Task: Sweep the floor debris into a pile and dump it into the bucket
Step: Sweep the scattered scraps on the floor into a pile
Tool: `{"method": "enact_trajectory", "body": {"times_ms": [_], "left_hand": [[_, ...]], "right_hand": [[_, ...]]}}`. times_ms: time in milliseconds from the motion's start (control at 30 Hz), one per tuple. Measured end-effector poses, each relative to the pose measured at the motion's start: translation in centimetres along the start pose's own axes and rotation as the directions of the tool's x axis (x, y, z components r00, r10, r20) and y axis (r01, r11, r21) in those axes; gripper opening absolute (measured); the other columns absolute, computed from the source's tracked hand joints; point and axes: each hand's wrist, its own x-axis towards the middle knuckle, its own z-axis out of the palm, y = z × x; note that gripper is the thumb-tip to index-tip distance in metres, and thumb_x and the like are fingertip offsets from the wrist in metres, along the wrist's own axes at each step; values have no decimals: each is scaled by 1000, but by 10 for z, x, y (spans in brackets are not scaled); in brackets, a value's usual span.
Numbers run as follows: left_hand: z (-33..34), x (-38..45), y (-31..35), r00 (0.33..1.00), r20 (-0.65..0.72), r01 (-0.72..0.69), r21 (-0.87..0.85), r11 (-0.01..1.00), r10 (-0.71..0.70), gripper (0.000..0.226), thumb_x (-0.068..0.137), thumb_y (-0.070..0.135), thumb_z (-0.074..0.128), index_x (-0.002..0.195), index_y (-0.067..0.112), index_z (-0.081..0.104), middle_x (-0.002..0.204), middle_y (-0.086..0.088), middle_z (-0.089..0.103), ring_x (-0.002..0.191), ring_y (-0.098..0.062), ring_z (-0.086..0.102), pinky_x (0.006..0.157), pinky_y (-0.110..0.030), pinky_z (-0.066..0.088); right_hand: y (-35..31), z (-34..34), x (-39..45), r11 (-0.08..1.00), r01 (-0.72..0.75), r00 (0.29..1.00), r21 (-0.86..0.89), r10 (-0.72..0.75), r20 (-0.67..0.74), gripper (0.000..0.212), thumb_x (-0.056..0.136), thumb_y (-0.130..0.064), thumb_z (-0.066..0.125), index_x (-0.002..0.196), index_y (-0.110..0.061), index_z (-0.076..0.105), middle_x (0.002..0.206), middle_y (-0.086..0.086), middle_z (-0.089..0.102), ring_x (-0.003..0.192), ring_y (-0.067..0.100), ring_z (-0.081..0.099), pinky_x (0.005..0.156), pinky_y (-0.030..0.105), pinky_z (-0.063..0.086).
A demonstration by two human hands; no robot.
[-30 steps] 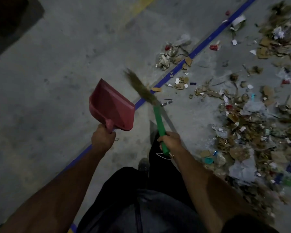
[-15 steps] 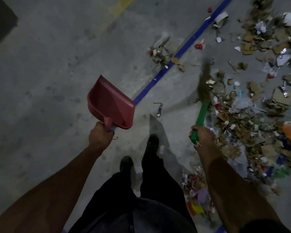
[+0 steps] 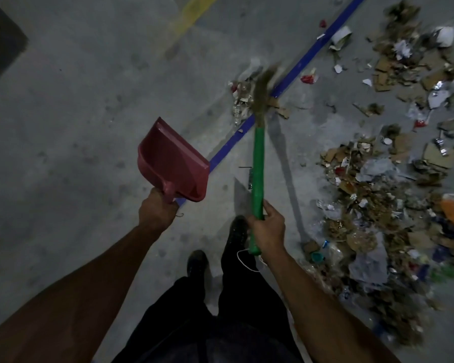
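Nearest the camera, dark trousers (image 3: 207,323) and two shoes (image 3: 237,229) stand on grey concrete floor (image 3: 76,113). Left hand (image 3: 156,212) grips the handle of a red dustpan (image 3: 173,163), held off the floor. Right hand (image 3: 268,230) is wrapped round the green handle of a broom (image 3: 257,163); its blurred bristles appear to be over a small litter cluster (image 3: 243,98) on the blue line (image 3: 294,72). Main debris pile (image 3: 378,205) spreads to the right.

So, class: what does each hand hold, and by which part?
The left hand grips the red plastic dustpan by its short handle. The right hand grips the green-handled straw broom near the handle's lower end.
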Motion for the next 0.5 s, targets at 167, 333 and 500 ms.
{"method": "enact_trajectory", "body": {"times_ms": [167,333,500], "left_hand": [[2,14,4,999,-19,33,-18,999,-34,41,84,28,66,113,3,52,111,-22,62,102,-39,58,79,-36,43],[7,39,5,999,-34,41,-19,999,-42,33,82,26,64,106,5,55,101,-19,65,91,-37,60,70,-33,43],[14,61,15,998,-42,36,-40,999,-38,32,81,26,64,105,7,56,99,-17,65,93,-37,61,75,-36,46]], "right_hand": [[-26,31,24,959,149,980,-242,-110,167,52,72,-8,66,124,-16,64,92,12,70,75,30,67,69,41,58],[-68,54,79,975,29,982,-220,14,191,56,81,-2,66,135,-12,55,95,14,69,61,22,62,52,26,53],[-73,56,159,971,-207,975,116,195,102,19,76,0,67,94,2,65,66,15,60,43,22,54,44,26,46]]}}
